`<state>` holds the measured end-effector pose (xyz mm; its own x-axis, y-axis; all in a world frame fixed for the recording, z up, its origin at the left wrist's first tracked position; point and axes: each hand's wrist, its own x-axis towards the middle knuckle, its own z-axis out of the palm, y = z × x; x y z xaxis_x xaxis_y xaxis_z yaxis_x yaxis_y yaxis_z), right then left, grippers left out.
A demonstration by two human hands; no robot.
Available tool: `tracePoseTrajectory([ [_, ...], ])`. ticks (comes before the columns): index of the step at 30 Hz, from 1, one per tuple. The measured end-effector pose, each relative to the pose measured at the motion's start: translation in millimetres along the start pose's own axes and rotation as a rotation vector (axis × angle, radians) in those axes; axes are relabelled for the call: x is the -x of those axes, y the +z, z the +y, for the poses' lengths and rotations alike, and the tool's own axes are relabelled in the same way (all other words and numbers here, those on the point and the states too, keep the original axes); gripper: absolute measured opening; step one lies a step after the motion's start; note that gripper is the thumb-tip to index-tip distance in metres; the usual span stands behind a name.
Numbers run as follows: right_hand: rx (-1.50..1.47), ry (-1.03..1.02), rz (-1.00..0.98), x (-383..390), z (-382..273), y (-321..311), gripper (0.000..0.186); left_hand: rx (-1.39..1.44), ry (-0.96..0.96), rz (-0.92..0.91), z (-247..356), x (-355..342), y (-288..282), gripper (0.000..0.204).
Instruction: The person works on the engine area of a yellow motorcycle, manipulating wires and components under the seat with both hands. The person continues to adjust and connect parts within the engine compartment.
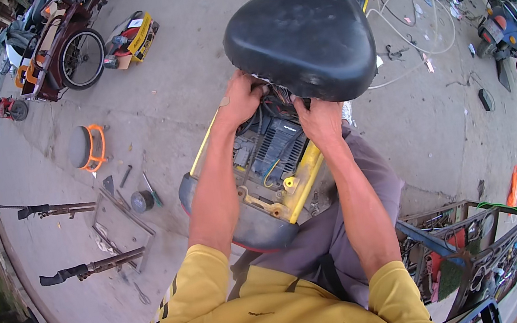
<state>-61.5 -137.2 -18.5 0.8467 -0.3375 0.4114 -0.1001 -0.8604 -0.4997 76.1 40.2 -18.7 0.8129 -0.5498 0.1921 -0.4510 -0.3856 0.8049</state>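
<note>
**Both hands under the raised seat**

Yellow sleeves (228, 313) filled the bottom of my view, and from them 2 bare forearms ran up to the black seat (300, 38), which stood tipped up on its hinge at the top centre, above the open compartment of a yellow-framed scooter (305, 181). I saw the left hand (241, 100) curled closed at the seat's lower left edge, fingers tucked under the rim among the wires (264, 110). The right hand (319, 119) was pressed flat-knuckled just below the seat's underside, fingers bent and hidden inside the compartment; I could not tell what they gripped. Beneath them sat a dark ribbed box (279, 145), likely a battery or controller.

I judged the seat bulky but moderately light, with padded, slightly yielding vinyl over a stiff base; the firm rim was the place to hold it, not the cushion. Those wires looked thin and easy to snag.

On the concrete at left lay a round stool (86, 147) and scattered hand tools (124, 201).
</note>
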Motion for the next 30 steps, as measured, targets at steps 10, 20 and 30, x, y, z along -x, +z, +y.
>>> tracePoseTrajectory([
  [10,0.081,-0.088,-0.259,6.9,-28.5,-14.0,0.042,-0.294,0.138,0.037,-7.9,-6.6,1.4,0.02],
  [20,0.139,-0.148,-0.104,9.0,-24.4,-2.8,0.033,-0.205,0.087,0.032,3.2,-3.5,-4.6,0.026],
  [30,0.134,-0.22,-0.117,9.3,-24.2,4.3,0.039,-0.402,0.101,-0.092,13.4,-2.2,-10.6,0.028],
])
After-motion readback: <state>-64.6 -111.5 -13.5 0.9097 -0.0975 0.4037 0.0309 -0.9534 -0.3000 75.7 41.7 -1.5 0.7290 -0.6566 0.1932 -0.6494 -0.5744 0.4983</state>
